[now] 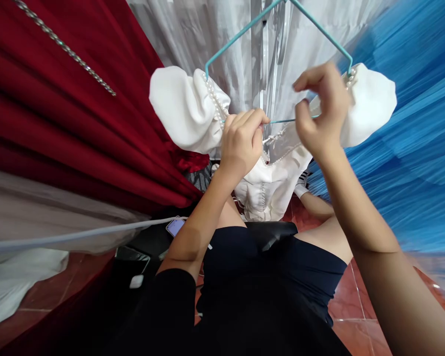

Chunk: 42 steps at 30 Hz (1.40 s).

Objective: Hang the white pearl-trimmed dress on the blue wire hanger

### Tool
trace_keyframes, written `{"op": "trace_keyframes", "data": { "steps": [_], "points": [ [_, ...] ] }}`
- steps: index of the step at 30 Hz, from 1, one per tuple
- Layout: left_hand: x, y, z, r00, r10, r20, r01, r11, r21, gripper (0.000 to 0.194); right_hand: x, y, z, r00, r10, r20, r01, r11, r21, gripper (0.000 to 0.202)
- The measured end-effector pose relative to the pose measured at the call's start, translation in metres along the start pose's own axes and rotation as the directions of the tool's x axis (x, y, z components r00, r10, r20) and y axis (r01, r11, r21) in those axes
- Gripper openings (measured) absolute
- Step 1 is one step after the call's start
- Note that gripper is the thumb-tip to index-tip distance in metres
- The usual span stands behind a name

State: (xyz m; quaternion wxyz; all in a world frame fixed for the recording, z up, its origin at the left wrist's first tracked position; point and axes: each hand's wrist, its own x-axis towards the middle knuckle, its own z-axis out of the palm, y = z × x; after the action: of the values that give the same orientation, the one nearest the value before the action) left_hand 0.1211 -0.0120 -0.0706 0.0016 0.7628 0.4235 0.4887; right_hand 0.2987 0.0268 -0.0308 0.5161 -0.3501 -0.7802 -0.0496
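A white puff-sleeved dress (257, 193) with pearl trim along its neckline hangs in front of me on a light blue hanger (241, 39). My left hand (243, 141) is closed at the left side of the neckline, beside the hanger's lower bar. Its fingers seem wrapped round the dress edge, though what lies under them is hidden. Near the right puff sleeve (371, 106), my right hand (321, 111) is raised and somewhat blurred. Its fingers are curved, with a gap between thumb and forefinger, and nothing shows between them.
Red fabric (77, 113) hangs at left, with a beaded strip (66, 47) on it. White curtains (203, 34) hang behind and blue tulle (422, 163) at right. A lit phone (175, 226) and a white charger (136, 282) lie left of my legs, near a pale tube (85, 235).
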Motion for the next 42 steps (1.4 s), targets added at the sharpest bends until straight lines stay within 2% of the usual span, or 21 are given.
{"op": "trace_keyframes", "data": {
  "steps": [3,5,10,17,22,24,27,29,32,36,40,42],
  "points": [
    [-0.001,0.001,0.002,1.000,0.016,-0.017,-0.016,1.000,0.026,0.012,-0.026,0.003,0.016,0.979,0.053,0.196,-0.042,0.997,-0.057,0.021],
    [-0.001,0.003,0.002,1.000,0.009,-0.009,-0.008,0.999,0.048,0.014,-0.038,0.006,0.023,0.972,0.023,0.236,-0.014,0.999,-0.039,0.021],
    [-0.006,0.007,0.000,0.998,-0.049,0.041,0.044,0.994,0.104,0.016,-0.053,0.004,0.027,0.988,-0.039,0.149,0.043,0.999,-0.029,0.020],
    [-0.009,0.006,0.003,1.000,-0.025,-0.003,0.025,0.991,0.135,0.016,-0.057,0.000,0.031,0.997,-0.034,0.075,0.036,0.999,-0.016,0.020],
    [-0.001,0.015,-0.013,0.996,0.039,0.077,-0.044,0.997,0.066,0.014,-0.050,-0.004,0.035,1.000,0.024,0.008,-0.024,1.000,0.001,0.029],
    [0.000,0.019,-0.023,0.998,0.063,0.019,-0.063,0.997,0.044,0.016,-0.047,-0.007,0.036,0.999,0.052,-0.008,-0.052,0.999,0.008,0.031],
    [0.000,0.018,-0.038,0.973,0.051,-0.225,-0.017,0.988,0.151,0.016,-0.045,-0.010,0.038,0.997,0.073,-0.028,-0.072,0.997,0.021,0.031],
    [0.002,0.009,-0.045,0.942,0.040,-0.332,0.046,0.968,0.247,0.022,-0.046,-0.011,0.039,0.996,0.077,-0.037,-0.076,0.997,0.022,0.031],
    [0.007,-0.013,-0.054,0.929,-0.029,-0.368,0.135,0.955,0.266,0.037,-0.046,-0.012,0.038,0.996,0.081,-0.028,-0.081,0.997,0.006,0.030],
    [0.022,-0.033,-0.064,0.942,-0.114,-0.316,0.180,0.966,0.187,0.029,-0.046,-0.013,0.035,0.995,0.103,-0.011,-0.104,0.994,-0.042,0.031],
    [0.039,-0.035,-0.087,0.922,-0.003,-0.386,0.089,0.975,0.205,0.035,-0.044,-0.013,0.032,0.993,0.114,-0.009,-0.114,0.992,-0.051,0.030],
    [0.044,-0.037,-0.101,0.886,0.050,-0.460,0.064,0.971,0.229,0.034,-0.042,-0.013,0.031,0.994,0.113,-0.001,-0.113,0.993,-0.038,0.030]
  ]
}}
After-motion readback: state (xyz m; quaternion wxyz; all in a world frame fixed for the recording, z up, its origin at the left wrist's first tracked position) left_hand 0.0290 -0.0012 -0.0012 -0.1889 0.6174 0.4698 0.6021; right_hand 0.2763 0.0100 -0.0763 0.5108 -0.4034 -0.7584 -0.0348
